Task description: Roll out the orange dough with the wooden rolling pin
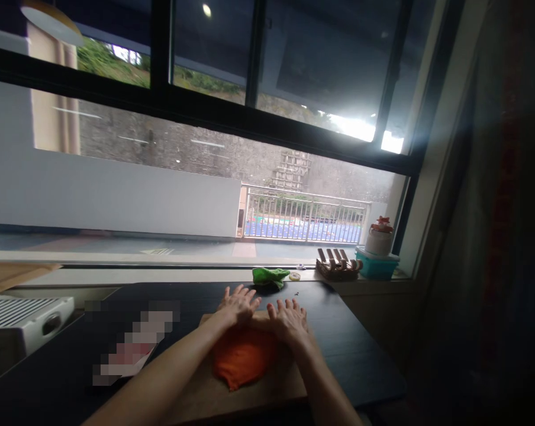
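A flattened piece of orange dough (243, 358) lies on a tan board (280, 387) on the dark table. Across the dough's far edge is a pale bar, apparently a rolling pin (262, 320), partly covered by my hands. My left hand (239, 306) lies palm down over its left end, fingers stretched forward and spread. Over the right end, my right hand (289, 319) rests in the same way, also open. Neither hand is wrapped round the bar. My palms and the bar's ends are hidden.
A green cloth (270, 277) and a small tape roll (295, 276) sit at the dark table's (351, 349) far edge. A brown basket (338, 266), a teal box (376, 263) and a white container (378, 241) stand on the sill. A blurred-out item (137, 343) lies left.
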Available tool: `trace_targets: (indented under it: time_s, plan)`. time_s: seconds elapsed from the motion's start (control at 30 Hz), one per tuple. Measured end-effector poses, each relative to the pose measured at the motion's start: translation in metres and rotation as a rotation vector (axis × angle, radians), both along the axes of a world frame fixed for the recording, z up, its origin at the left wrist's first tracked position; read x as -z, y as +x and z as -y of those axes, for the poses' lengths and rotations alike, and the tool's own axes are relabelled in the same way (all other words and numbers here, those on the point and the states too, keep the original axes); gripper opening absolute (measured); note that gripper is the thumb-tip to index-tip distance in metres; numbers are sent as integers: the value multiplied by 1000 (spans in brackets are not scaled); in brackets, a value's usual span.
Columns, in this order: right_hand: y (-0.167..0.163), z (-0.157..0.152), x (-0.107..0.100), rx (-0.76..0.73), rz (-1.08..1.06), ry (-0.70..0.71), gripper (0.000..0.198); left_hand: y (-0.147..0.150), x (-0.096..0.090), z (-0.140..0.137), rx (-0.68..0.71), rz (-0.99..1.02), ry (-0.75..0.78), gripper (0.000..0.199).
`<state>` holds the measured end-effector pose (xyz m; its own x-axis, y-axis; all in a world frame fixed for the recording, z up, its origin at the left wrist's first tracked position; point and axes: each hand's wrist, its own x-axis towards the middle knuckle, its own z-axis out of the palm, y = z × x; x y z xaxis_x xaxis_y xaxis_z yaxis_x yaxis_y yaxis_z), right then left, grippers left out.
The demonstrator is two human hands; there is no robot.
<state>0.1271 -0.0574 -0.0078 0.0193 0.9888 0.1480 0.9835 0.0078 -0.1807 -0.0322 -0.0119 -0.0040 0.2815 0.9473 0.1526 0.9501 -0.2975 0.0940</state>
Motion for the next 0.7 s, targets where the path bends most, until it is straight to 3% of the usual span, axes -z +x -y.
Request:
trace_targets:
  time_s: [0.2, 0.33, 0.5, 0.7]
  plan:
    - [-13, 47, 9, -40, -28, 173, 58, -18, -3, 49, 118, -57, -44, 51]
    - [-17, 61, 15, -62, -49, 193, 56, -26, 2, 61, 94, -36, -35, 58]
    - [-15, 45, 10, -42, -33, 195, 55, -22, 3, 45, 73, -68, 2, 53]
    - [-4, -6, -3, -9, 15, 14, 53, -7, -4, 6, 56, -87, -18, 42]
